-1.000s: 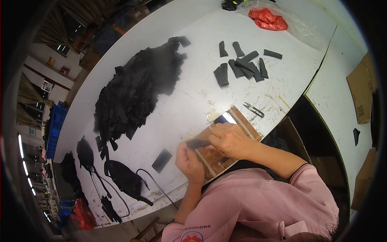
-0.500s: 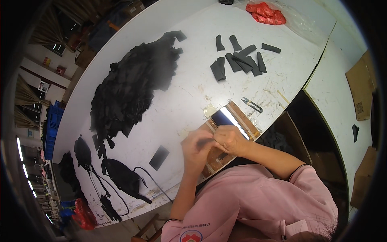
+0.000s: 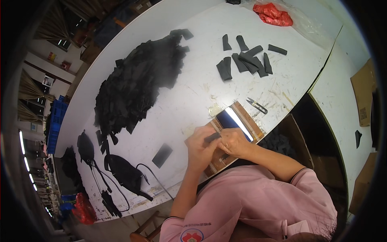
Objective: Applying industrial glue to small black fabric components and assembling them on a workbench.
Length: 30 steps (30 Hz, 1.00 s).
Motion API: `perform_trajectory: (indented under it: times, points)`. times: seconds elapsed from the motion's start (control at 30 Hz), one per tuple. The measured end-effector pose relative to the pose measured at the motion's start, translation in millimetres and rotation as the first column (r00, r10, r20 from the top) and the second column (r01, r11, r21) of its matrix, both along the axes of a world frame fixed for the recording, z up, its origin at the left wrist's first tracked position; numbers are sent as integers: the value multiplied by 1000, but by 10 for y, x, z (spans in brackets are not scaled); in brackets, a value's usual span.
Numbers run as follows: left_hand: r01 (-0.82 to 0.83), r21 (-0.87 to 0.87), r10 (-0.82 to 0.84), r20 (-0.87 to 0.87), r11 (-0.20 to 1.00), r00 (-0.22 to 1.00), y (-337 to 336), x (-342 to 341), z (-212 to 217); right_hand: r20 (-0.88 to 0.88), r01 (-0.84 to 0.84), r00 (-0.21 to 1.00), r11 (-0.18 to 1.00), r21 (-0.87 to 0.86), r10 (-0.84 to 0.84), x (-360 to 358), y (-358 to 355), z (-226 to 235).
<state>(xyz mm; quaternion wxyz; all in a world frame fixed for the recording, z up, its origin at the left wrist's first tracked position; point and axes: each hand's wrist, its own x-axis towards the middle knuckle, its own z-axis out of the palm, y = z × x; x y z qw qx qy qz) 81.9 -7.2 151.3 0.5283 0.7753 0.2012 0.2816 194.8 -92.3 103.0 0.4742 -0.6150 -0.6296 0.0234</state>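
Observation:
Both my hands meet over a wooden board (image 3: pixel 242 109) at the table's near edge. Between the fingers of my left hand (image 3: pixel 198 143) and my right hand (image 3: pixel 234 142) is a small, folded or rolled black fabric piece (image 3: pixel 212 137). Both hands are closed on it, and the fingers partly hide it. Fixed on the board is a shiny, dark plate (image 3: pixel 230 120) with a bright reflection, just beyond my right hand. Thread snips (image 3: pixel 256 105) lie on the table past the board. A flat black fabric rectangle (image 3: pixel 162 155) rests left of my left forearm.
A large heap of black fabric pieces (image 3: pixel 137 82) covers the table's left. Several folded black pieces (image 3: pixel 252 60) lie at the far right, below a red plastic bag (image 3: pixel 273 15). Black pouches with straps (image 3: pixel 125 171) sit at the near left. Cardboard boxes (image 3: pixel 362 94) stand right.
The black fabric piece now shows more plainly between my hands, having been largely hidden by my fingers. My fingers have shifted slightly around it. The whole view has moved a little.

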Motion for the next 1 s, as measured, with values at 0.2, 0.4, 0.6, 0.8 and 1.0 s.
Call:
perform_trajectory:
  times: [0.2, 0.4, 0.6, 0.8, 1.0]
  points:
    - [91, 116, -72, -159, 989, 985, 33, -21, -11, -43, 0, 999, 1000, 26, 1, -40, -39, -182]
    - [-127, -67, 131, 63, 990, 989, -178, -40, -39, -5, -30, 1000, 997, -65, 30, -11, -32, -76]
    - [-69, 20, 68, 45, 997, 997, -82, -57, 97, -3, -59, 998, 997, -57, 59, 44, -19, -6]
    - [-107, 138, 112, -27, 985, 993, -118, -46, 142, -40, -36, 999, 993, -108, 32, -2, -15, -148]
    - [-183, -174, 231, 319, 968, 919, -143, -133, 146, 20, -80, 996, 990, -118, 83, 81, -20, 313]
